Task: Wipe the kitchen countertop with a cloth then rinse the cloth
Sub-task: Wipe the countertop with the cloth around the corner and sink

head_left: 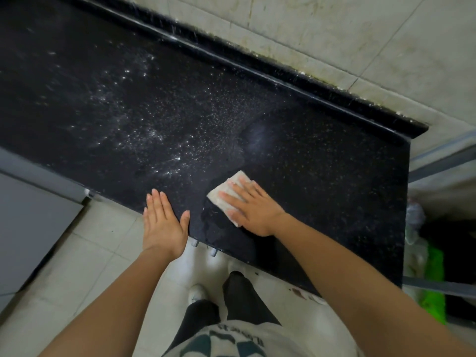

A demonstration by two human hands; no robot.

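A black speckled countertop [309, 161] runs diagonally from upper left to lower right. White dust and specks cover its left and middle part, while the patch near the front edge looks wet and darker. A small pale folded cloth [226, 190] lies flat on the counter near the front edge. My right hand [251, 206] presses flat on the cloth with fingers spread, covering its lower right half. My left hand [163, 224] rests open, palm down, on the counter's front edge to the left of the cloth and holds nothing.
A black raised back ledge [257, 73] meets the stained tiled wall [334, 29]. The counter ends at the right, beside a metal frame [443, 161] and a green object [435, 287] with plastic bags. Pale floor tiles [85, 253] and my legs lie below; a grey cabinet [31, 222] stands left.
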